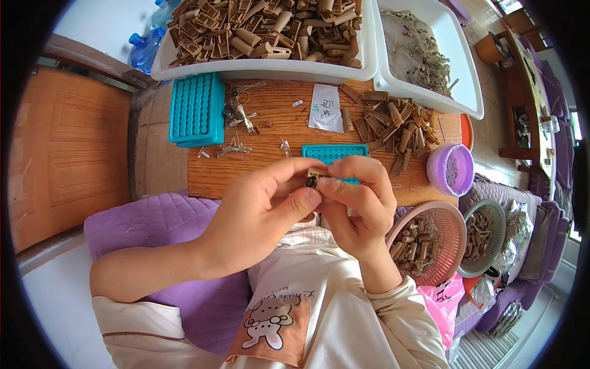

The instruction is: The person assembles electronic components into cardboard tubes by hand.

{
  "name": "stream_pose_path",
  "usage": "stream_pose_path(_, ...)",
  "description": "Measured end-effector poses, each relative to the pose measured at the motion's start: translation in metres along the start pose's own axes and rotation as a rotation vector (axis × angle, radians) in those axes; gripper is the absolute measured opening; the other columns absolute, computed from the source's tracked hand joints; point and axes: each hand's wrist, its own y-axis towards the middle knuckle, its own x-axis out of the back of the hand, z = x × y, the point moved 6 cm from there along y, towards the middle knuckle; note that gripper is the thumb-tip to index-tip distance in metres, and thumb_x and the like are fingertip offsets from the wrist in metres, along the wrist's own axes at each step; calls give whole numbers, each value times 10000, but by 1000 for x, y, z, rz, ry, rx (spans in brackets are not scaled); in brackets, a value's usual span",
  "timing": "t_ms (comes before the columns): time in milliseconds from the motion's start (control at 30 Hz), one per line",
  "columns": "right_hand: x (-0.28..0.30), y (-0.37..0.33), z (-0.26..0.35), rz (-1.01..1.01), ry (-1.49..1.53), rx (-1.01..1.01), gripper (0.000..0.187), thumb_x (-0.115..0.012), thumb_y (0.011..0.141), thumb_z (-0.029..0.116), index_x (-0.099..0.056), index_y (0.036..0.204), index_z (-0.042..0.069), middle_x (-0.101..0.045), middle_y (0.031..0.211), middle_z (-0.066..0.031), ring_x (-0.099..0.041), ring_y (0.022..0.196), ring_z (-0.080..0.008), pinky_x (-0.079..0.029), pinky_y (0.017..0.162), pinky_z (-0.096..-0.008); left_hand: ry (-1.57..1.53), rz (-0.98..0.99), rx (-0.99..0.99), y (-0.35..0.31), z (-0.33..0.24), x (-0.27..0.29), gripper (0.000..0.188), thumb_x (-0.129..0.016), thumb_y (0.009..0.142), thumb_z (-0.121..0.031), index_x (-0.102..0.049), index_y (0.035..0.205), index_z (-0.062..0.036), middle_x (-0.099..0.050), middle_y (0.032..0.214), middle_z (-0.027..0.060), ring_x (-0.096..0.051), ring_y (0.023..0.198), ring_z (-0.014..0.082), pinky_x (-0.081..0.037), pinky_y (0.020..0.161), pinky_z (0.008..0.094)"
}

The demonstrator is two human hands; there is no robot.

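Note:
In front of my chest, above the table's near edge, both hands meet around a small brown tube-shaped casing with a dark end. My left hand pinches it between thumb and fingers from the left. The fingers of my right hand close on its other side; they hide part of it. Just behind the hands lies a shallow teal tray with rows of round holes, partly covered by them. A loose pile of brown casings spreads over the table to the right of the tray.
A large white bin full of brown casings stands at the back, beside another white bin holding tangled wires. Stacked teal trays sit far left. A purple bucket, a pink basket and a grey basket are right.

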Motion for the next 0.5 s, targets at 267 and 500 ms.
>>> stream_pose_path(267,1,-3,3,-60,6,-48,267,-611,545,-104,-555,775,18,-535,811,-83,-543,736,-215,-462,610,-292,62,45,-28,0,2,-6,363,-478,861,-97,-374,1183,32,-533,933,66,-536,872,119,-466,772,249)
stream_pose_path(500,6,5,9,1,-44,104,290,-624,502,-72,-569,773,17,-548,814,-89,-559,717,-220,-474,575,-281,82,69,-32,-4,2,-6,398,-505,849,-149,-372,1180,28,-538,988,94,-541,892,135,-475,777,264)
